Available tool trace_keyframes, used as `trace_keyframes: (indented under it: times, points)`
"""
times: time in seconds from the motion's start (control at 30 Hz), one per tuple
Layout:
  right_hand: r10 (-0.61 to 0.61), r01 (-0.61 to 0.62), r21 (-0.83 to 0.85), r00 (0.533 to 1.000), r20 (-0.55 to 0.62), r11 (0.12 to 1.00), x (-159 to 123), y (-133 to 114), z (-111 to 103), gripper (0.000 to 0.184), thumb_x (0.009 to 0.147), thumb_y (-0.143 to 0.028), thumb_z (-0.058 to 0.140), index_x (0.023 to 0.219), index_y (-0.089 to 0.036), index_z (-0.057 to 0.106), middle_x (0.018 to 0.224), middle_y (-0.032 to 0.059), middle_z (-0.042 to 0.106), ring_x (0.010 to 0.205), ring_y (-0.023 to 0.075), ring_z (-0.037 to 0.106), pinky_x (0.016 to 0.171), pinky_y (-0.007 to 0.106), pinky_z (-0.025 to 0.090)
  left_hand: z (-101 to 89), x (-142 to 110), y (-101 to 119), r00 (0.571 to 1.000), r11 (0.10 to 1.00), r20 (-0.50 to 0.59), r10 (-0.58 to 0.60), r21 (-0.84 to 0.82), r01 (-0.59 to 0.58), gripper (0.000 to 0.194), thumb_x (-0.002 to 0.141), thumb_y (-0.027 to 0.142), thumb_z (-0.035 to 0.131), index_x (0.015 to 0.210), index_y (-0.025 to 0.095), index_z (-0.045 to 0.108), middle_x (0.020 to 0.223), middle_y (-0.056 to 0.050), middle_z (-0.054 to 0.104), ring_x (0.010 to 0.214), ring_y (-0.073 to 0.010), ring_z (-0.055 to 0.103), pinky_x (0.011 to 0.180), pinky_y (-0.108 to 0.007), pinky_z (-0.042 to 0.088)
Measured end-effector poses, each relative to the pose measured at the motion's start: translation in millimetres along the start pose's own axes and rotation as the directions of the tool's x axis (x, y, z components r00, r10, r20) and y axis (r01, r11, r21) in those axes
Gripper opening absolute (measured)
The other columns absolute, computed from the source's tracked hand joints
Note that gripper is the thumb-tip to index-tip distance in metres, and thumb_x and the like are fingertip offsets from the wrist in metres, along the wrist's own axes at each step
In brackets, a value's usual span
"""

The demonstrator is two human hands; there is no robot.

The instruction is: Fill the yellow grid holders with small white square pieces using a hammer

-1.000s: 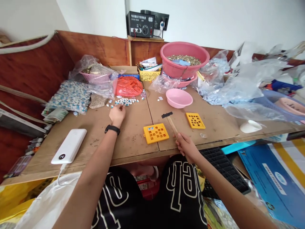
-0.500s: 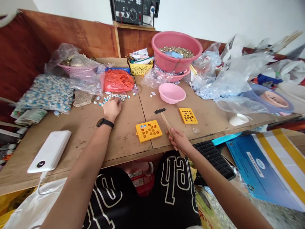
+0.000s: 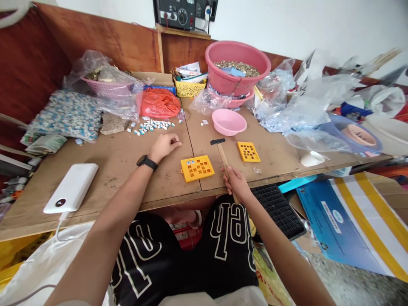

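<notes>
My right hand (image 3: 236, 182) is wrapped around the wooden handle of a small hammer (image 3: 225, 158), its dark head held over the cardboard tabletop. Left of the hammer lies a yellow plastic plate (image 3: 204, 173) with square holes; two near its upper left corner hold pale blue-white pieces. A second, smaller yellow plate (image 3: 249, 151) rests to the right. My left hand (image 3: 165, 145), wearing a black watch, hovers left of the first plate with thumb and fingers pinched; anything between them is too small to make out. Behind it several small blue-and-white pieces (image 3: 152, 126) are scattered in a loose pile.
A pink bowl (image 3: 229, 121) stands beyond the hammer, with a large pink basin (image 3: 237, 76) of small metallic bits behind it. A white power bank (image 3: 72, 188) lies at left near a bulging bag of blue-white pieces (image 3: 63, 114). A red plastic bag (image 3: 159, 103) sits farther back.
My left hand has left the pile of small pieces and moved right and nearer, towards the yellow plate. My right hand still grips the hammer in about the same place. The view has shifted slightly.
</notes>
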State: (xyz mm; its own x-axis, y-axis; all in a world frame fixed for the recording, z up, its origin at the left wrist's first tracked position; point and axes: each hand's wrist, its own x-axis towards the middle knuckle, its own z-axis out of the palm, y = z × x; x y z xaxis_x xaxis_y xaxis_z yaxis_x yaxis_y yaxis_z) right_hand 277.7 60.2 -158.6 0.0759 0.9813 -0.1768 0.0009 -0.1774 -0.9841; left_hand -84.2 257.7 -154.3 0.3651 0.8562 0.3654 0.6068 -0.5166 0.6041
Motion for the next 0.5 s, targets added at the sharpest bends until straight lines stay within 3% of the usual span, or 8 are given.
trace_keyframes:
  times: [0.13,0.3,0.5]
  points:
    - [-0.025,0.025,0.021,1.0,-0.004,0.999,1.1,4.0,1.2,0.059,0.097,-0.08,0.076,0.112,-0.023,0.07,0.069,-0.0091,0.047,0.043,0.0077,0.032,0.03,0.02,0.038,6.0,1.7,6.0,1.0,0.995,-0.014,0.018,0.098,-0.017,0.017,0.1,0.039,0.069,0.098,0.024,0.076,0.094,-0.008,0.081,0.085,-0.0258,0.071,0.087,-0.039,0.055]
    - [-0.027,0.027,0.016,1.0,-0.007,1.0,1.2,6.3,1.1,0.062,0.095,-0.082,0.076,0.114,-0.022,0.07,0.069,-0.0092,0.048,0.043,0.0076,0.032,0.03,0.02,0.039,3.8,-0.6,2.6,0.993,0.99,-0.01,0.117,0.079,-0.116,0.03,0.101,0.034,0.058,0.107,0.022,0.085,0.115,-0.011,0.084,0.103,-0.0283,0.077,0.105,-0.042,0.059]
    - [-0.025,0.025,0.007,1.0,-0.017,1.0,-1.7,3.9,2.4,0.059,0.097,-0.079,0.075,0.114,-0.023,0.069,0.068,-0.0097,0.049,0.042,0.0075,0.034,0.031,0.019,0.04,1.0,-2.0,3.1,0.996,0.993,-0.026,0.082,0.085,-0.08,0.033,0.1,0.033,0.059,0.109,0.022,0.089,0.118,-0.012,0.086,0.108,-0.0298,0.079,0.111,-0.045,0.06]
